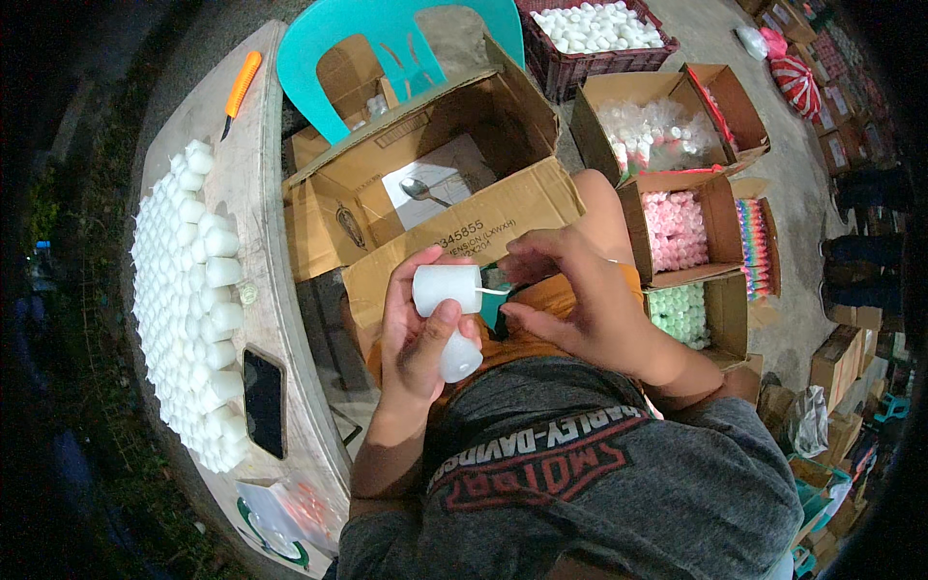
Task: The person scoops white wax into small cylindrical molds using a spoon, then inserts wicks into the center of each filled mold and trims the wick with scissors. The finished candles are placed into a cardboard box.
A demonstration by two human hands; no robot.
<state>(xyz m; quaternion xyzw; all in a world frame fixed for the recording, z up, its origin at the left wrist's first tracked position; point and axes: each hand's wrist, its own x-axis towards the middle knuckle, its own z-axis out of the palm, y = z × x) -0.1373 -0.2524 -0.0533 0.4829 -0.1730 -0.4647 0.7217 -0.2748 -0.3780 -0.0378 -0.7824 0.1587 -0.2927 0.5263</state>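
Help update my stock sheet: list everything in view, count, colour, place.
Held cylinders: two, white, left grip
Table: one, pale, left
Tabletop cylinders: many, white, table
Phone: one, black, table
Cutter: one, orange, table
Big carton: one, brown, ahead
Spoon: one, silver, big carton
Chair: one, teal, beyond big carton
Crate: one, maroon, far right
Crate pieces: many, white, crate
Smaller cartons: several, brown, right
Pastel pieces: many, pink or green, smaller cartons
Clutter: uncounted, mixed, right edge
Shirt: one, grey, torso
Shorts: one, orange, lap
Left grip: one, bare, left
Right grip: one, bare, right
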